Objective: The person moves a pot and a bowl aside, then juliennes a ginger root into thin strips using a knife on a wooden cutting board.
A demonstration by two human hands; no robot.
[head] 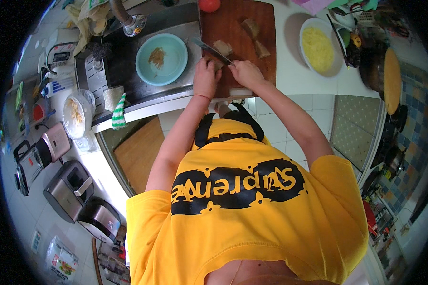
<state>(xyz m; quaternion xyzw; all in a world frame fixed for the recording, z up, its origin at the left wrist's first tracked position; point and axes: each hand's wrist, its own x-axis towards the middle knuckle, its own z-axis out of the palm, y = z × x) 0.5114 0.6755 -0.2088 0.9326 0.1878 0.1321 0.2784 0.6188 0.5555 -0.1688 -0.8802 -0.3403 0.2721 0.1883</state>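
My right hand [248, 73] grips a knife [214, 51] by its handle, with the blade slanting up and left over the reddish-brown wooden cutting board [235, 17]. Beneath the blade lies a small brownish food piece [217, 65], and the fingers of my left hand [204, 79] rest on it. A pale chunk [222, 47] of similar food sits just beyond the knife. Two larger brown pieces [250, 27] lie farther right on the board. Left of the board, a turquoise basin [178, 64] in the sink holds thin brown strips [157, 58].
A round red object [209, 4] is at the board's far edge. To the right stands a white bowl [306, 64] of yellow shreds, chopsticks [337, 41] beside it. The faucet [132, 25] hangs over the sink [128, 94]. Another white bowl [73, 124] stands left, near countertop appliances [69, 192].
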